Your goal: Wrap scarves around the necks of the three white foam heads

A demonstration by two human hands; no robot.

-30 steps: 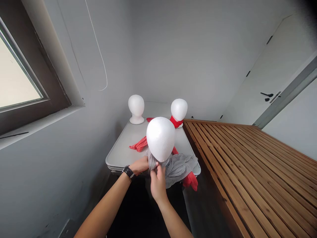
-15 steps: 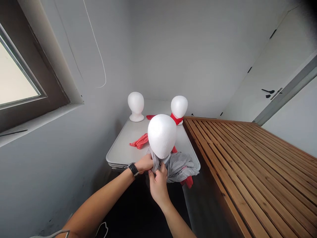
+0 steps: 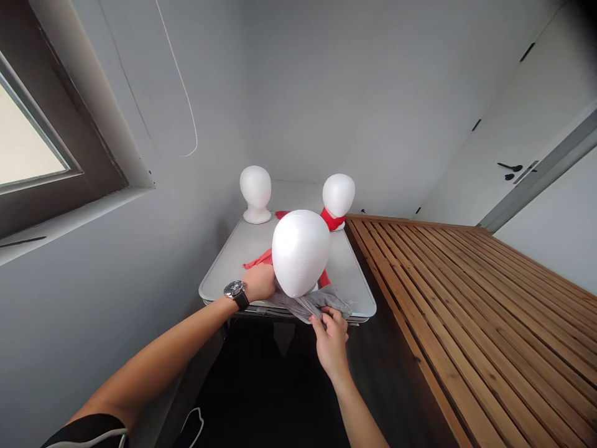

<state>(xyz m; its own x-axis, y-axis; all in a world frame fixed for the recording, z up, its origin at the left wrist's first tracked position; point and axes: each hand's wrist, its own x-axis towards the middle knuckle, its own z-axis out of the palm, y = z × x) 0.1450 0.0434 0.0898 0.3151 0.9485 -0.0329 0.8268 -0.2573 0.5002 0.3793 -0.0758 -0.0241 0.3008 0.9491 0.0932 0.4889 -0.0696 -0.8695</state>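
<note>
A white foam mannequin head (image 3: 301,252) stands at the near edge of a small white table (image 3: 224,280). A grey scarf (image 3: 305,303) is wrapped around its neck. My left hand (image 3: 259,283), with a watch on the wrist, grips the scarf on the left side of the neck. My right hand (image 3: 331,330) pinches the other end of the grey scarf, pulled out to the right below the head. A red cloth (image 3: 261,258) lies on the table behind the head, partly hidden by it.
Two more foam heads stand at the back of the table: a bare one (image 3: 255,193) on the left and one (image 3: 339,196) with a red scarf at its neck. A slatted wooden surface (image 3: 466,298) runs along the right. A window (image 3: 32,149) is on the left wall.
My hands have moved apart: the left went up beside the neck, the right pulled the grey scarf end out to the right. The bunched scarf is now drawn flatter.
</note>
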